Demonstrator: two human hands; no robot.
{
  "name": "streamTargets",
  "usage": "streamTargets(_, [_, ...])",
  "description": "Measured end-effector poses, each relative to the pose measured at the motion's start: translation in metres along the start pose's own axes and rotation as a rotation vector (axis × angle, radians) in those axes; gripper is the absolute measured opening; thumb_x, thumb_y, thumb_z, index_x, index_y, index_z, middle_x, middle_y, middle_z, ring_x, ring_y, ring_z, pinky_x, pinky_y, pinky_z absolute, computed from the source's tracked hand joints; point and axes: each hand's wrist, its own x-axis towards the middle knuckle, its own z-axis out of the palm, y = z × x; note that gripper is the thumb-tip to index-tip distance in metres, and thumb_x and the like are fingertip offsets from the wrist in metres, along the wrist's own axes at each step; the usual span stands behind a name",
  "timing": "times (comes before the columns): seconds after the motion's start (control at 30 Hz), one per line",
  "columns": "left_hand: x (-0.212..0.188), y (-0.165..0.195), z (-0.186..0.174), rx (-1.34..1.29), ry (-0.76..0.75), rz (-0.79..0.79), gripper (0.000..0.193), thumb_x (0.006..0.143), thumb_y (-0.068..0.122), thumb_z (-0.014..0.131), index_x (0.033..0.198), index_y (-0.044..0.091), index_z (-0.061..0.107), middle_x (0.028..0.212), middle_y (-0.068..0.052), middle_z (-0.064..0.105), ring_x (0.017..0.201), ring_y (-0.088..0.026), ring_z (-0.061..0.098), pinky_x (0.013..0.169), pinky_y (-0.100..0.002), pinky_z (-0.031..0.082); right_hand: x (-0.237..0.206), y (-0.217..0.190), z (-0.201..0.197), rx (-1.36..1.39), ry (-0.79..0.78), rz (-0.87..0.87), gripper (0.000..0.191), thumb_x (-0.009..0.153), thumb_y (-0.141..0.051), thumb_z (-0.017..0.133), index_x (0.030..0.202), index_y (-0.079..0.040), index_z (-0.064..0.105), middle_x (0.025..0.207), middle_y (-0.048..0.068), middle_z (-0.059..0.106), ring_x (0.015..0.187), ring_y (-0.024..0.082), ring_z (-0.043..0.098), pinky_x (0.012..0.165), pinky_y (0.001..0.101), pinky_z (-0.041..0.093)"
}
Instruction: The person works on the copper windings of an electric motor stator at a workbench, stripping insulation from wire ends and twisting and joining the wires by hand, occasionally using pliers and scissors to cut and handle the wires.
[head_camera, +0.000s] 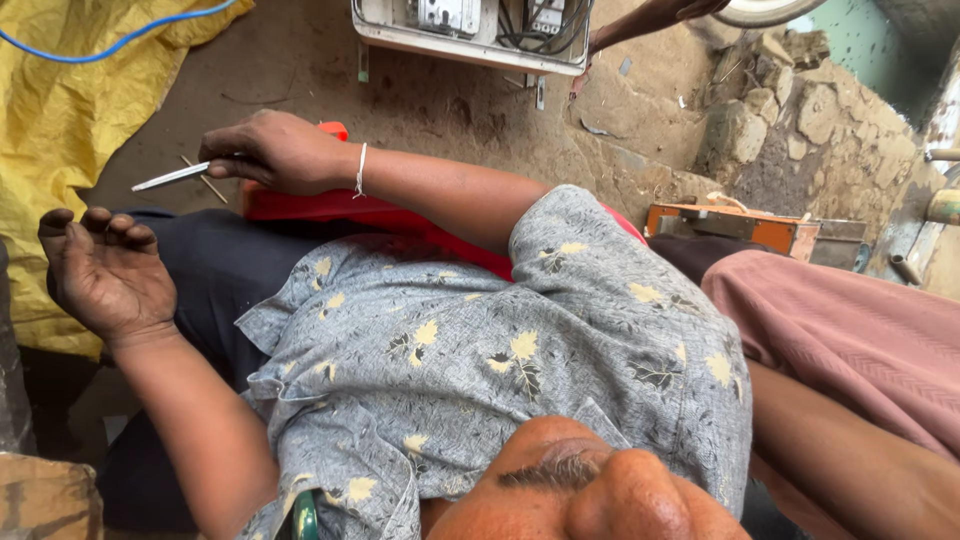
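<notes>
My right hand (280, 150) reaches across my body toward the dirt floor, fingers closed around a thin silvery metal tool (172, 177) whose tip points left. A white band sits on that wrist. My left hand (105, 275) rests palm up over my dark trousers (215, 265), fingers loosely curled and holding nothing. I wear a grey flowered shirt (500, 350) and sit on something red (300, 205). A thin stick (205, 182) lies on the ground by the tool.
A yellow sheet (50, 120) with a blue cable (110, 45) lies left. An open white electrical box (470, 30) with wiring sits ahead, another person's arm (645, 18) beside it. A person in pink cloth (860, 340) sits right, near an orange box (750, 228) and rubble (790, 120).
</notes>
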Motion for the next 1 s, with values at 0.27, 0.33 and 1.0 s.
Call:
streamTargets(0.27, [0.002, 0.011, -0.001, 0.038, 0.012, 0.012, 0.015, 0.121, 0.018, 0.064, 0.133, 0.013, 0.056, 0.108, -0.005, 0.059, 0.092, -0.015, 0.056, 0.083, -0.024, 0.047, 0.023, -0.037, -0.010, -0.026, 0.006, -0.003, 0.026, 0.103, -0.035, 0.064, 0.106, -0.009, 0.065, 0.086, 0.014, 0.069, 0.083, 0.039, 0.066, 0.071, 0.0514, 0.046])
streamTargets(0.33, [0.003, 0.015, 0.000, 0.061, 0.022, 0.026, 0.015, 0.121, 0.018, 0.062, 0.133, 0.012, 0.055, 0.108, -0.005, 0.058, 0.092, -0.015, 0.056, 0.082, -0.024, 0.047, 0.030, -0.046, -0.013, -0.049, 0.006, 0.000, 0.025, 0.103, -0.034, 0.065, 0.106, -0.009, 0.065, 0.085, 0.013, 0.069, 0.083, 0.038, 0.065, 0.071, 0.0513, 0.046])
streamTargets(1.0, [0.019, 0.051, 0.029, 0.000, -0.043, 0.125, 0.012, 0.116, 0.012, 0.067, 0.124, 0.012, 0.059, 0.106, -0.005, 0.064, 0.091, -0.016, 0.062, 0.081, -0.029, 0.052, 0.069, -0.056, 0.009, 0.240, 0.142, -0.027, 0.022, 0.100, -0.010, 0.058, 0.119, -0.001, 0.066, 0.101, 0.009, 0.071, 0.091, 0.021, 0.069, 0.080, 0.0351, 0.058])
